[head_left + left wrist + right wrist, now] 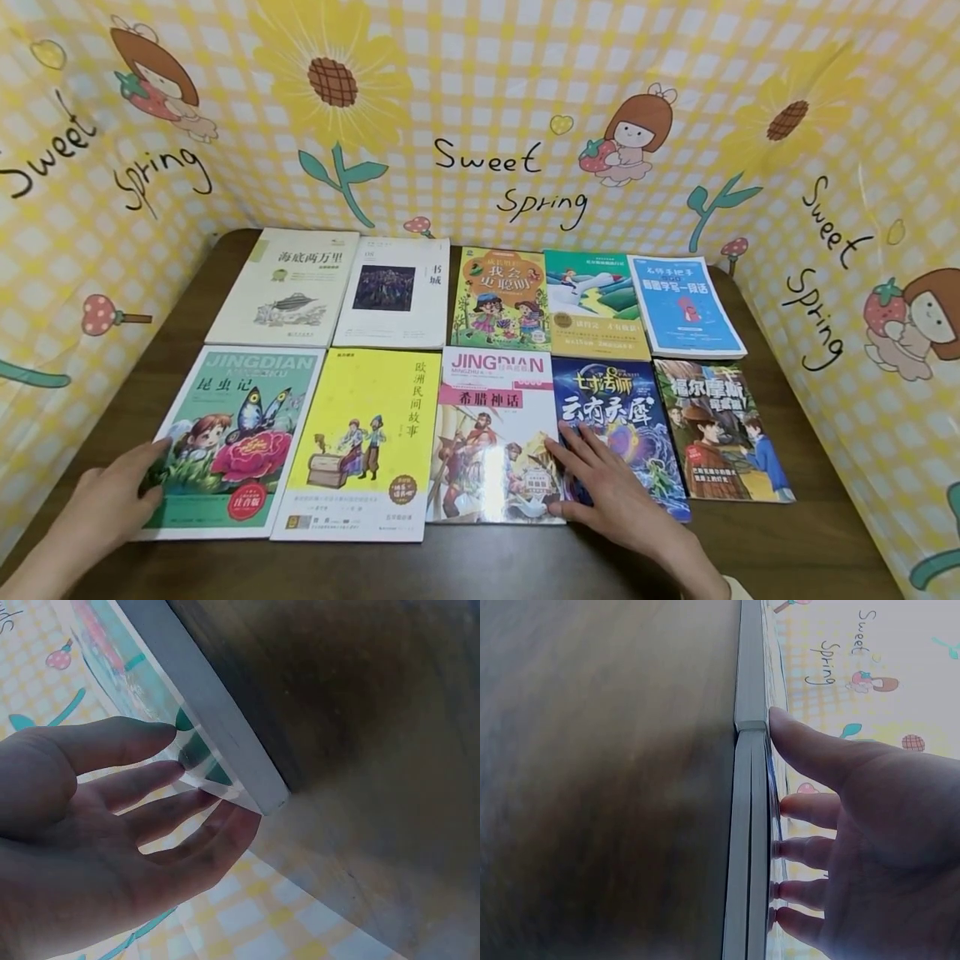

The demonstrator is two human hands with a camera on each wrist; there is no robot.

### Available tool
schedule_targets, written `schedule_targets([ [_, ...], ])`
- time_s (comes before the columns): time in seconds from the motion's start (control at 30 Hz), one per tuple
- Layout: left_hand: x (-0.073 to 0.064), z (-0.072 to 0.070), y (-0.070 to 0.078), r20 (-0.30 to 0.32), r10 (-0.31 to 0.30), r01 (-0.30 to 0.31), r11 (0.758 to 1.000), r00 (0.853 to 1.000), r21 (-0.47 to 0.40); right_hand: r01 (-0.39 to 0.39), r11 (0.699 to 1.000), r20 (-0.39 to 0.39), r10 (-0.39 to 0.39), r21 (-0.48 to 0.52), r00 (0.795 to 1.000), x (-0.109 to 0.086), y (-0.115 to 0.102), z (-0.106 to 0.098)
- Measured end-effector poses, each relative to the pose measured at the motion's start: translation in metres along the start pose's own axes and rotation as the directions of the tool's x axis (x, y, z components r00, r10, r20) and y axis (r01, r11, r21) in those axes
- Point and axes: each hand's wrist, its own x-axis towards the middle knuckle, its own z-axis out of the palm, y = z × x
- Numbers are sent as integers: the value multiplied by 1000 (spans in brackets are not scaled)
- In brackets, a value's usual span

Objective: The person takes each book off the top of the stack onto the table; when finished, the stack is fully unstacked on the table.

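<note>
At the near left, my left hand (112, 500) rests against the left edge of a green children's book (232, 442) with a butterfly and a pink flower on its cover. The left wrist view shows the fingertips right at the book's corner, thumb extended. My right hand (607, 483) lies spread over the dark blue book (652, 433), its thumb and fingertips reaching the right edge of the white-and-pink book (487, 450). Seen from the right wrist, the thumb (810, 746) sits by the seam between two books. A yellow book (360, 433) lies between the two hands' books.
Behind the front row are a cream book (288, 287), a white book (390, 321), an orange-and-green book (498, 296), a green-and-yellow book (596, 304) and a light blue book (686, 304). A brown-covered book (720, 433) lies front right. A checked cloth (495, 92) surrounds the dark wooden table (480, 571).
</note>
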Motion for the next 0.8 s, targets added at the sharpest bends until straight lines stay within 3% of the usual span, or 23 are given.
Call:
schedule_targets([
  [0.2,-1,1,-1,4,35,-35,999,999,-5,-11,1000,-9,11,4,1000,0,-1,1],
  [0.47,3,9,1,43,-17,20,998,999,-60,-8,1000,-12,8,13,1000,-3,3,1],
  [0.63,4,8,4,65,-50,53,998,997,-43,1,1000,-9,-1,10,1000,-2,4,-3],
  [0.8,4,-2,8,98,-98,97,995,990,16,0,1000,-52,2,31,999,2,7,-12],
])
